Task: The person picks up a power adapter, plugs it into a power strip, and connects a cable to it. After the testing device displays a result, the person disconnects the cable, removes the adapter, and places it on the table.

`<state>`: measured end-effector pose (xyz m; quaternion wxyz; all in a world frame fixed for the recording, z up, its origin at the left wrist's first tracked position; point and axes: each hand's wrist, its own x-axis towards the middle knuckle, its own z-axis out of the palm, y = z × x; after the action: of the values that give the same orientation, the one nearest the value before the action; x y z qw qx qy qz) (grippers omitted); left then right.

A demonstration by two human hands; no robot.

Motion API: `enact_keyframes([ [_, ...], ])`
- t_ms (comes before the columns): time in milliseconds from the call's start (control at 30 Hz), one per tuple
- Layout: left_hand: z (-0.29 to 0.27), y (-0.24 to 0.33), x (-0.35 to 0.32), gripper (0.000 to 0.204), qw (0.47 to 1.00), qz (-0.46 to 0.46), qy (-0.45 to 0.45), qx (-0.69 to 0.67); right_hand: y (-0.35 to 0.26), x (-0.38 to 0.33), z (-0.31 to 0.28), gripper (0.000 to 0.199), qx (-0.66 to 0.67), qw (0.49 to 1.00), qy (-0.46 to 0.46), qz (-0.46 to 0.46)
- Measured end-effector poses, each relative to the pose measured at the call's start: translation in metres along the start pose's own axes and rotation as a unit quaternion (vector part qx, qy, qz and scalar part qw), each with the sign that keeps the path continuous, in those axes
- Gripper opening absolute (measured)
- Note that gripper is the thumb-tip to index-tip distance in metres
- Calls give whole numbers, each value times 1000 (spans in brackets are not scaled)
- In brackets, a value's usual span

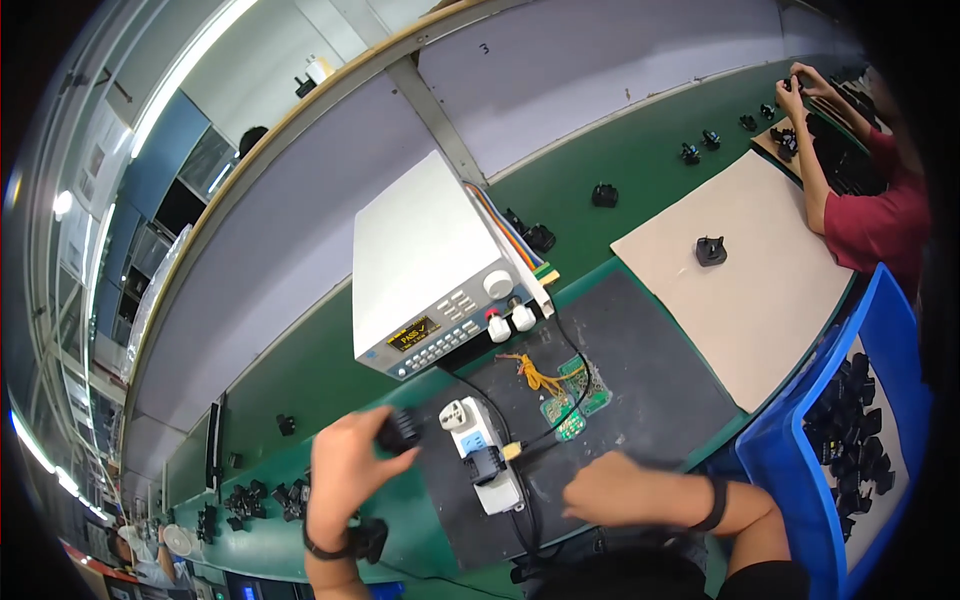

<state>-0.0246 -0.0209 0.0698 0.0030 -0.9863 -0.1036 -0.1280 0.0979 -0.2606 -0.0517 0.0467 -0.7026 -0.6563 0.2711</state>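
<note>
My left hand (345,462) is closed around a black plug adapter (399,431), held left of the white power strip (500,493). Another black adapter (486,464) sits in the strip, with a cable connector (513,451) at its right side. My right hand (608,488) is over the dark mat (660,350), right of the strip and apart from it. Its fingers are curled under and blurred, so I cannot see whether they grip anything. Green circuit boards (585,388) with yellow wires lie beyond it.
A white bench test instrument (430,260) stands behind the mat. Several black adapters (245,505) lie at left. A beige sheet (745,290) carries one adapter (711,251). The blue bin (780,455) at right holds many more. A co-worker's hands (800,92) work far right.
</note>
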Motion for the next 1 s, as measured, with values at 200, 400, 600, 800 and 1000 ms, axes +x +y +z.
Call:
enact_keyframes([
  [200,79,-193,8,40,966,-254,2,48,145,68,-131,24,-120,914,293,253],
  [400,152,-266,-8,57,954,-301,-14,4,250,190,-153,43,-39,913,275,299],
  [600,111,-204,-11,59,966,-190,175,-6,265,183,-144,63,-143,893,308,295],
  [800,34,-65,-27,46,981,93,172,-2,121,3,-148,40,-28,887,301,348],
  [1000,58,-1,-14,58,938,260,188,-134,15,41,-73,46,491,839,222,-74],
])
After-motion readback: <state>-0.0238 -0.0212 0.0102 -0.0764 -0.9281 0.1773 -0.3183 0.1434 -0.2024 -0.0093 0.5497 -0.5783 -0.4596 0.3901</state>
